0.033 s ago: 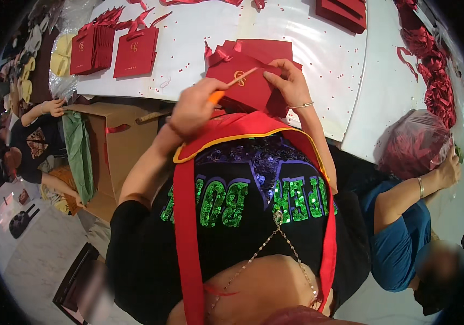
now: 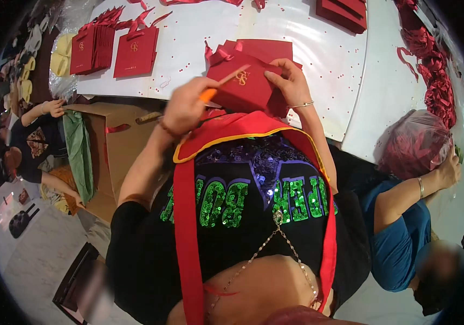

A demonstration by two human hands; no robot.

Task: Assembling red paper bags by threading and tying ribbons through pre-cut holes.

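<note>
On the white table edge in front of me lies a small red paper gift bag (image 2: 253,84) with a gold emblem, over more red bags (image 2: 270,47). A red ribbon (image 2: 220,56) sticks out at its upper left. My right hand (image 2: 291,84) pinches the bag's right edge between thumb and fingers. Closed in my left hand (image 2: 189,104) is an orange-handled tool (image 2: 208,95) with a thin pale shaft. That shaft slants up across the bag's face; whether it touches the paper I cannot tell. Its exact kind is unclear.
Finished-looking red bags with ribbon handles (image 2: 135,53) stand at the far left, more bags (image 2: 341,13) at the far right. Red ribbons (image 2: 439,89) line the right side. A cardboard box (image 2: 134,154) is left. Co-workers sit on both sides, one holding a plastic bag (image 2: 416,143).
My left hand has shifted slightly to the left and down, drawing the orange-handled tool back with it. My right hand keeps its pinch on the gift bag.
</note>
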